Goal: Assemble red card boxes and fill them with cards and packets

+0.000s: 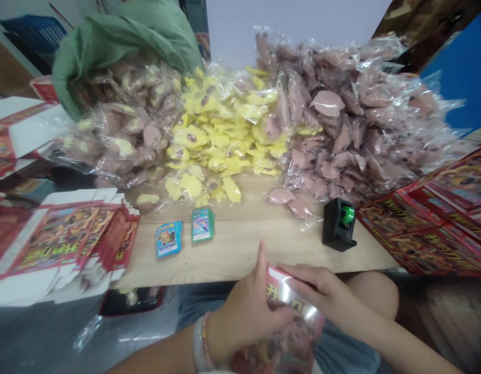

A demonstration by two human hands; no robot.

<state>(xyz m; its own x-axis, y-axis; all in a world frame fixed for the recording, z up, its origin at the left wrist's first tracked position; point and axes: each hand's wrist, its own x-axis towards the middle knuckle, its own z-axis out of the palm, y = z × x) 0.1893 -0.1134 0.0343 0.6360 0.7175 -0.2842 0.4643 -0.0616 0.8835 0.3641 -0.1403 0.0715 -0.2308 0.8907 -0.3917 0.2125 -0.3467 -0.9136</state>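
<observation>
Both hands are low over my lap, just below the table's front edge. My left hand (244, 317), with bracelets on its wrist, grips the lower left side of a glossy red printed packet (293, 327) wrapped in clear plastic, its thumb raised. My right hand (318, 291) lies across the packet's top edge, fingers curled over it. The packet's lower end is partly hidden behind my left hand and wrist. On the light wood table (240, 265) in front of them lie a blue card deck (168, 239) and a green card deck (202, 225).
A black tape dispenser (338, 224) with green tape stands on the table. Behind it are heaps of bagged pink pieces (361, 119) and yellow pieces (221, 135), plus a green sack (123, 47). Flat red printed cartons (57, 241) lie at the left, with more (431, 223) at the right.
</observation>
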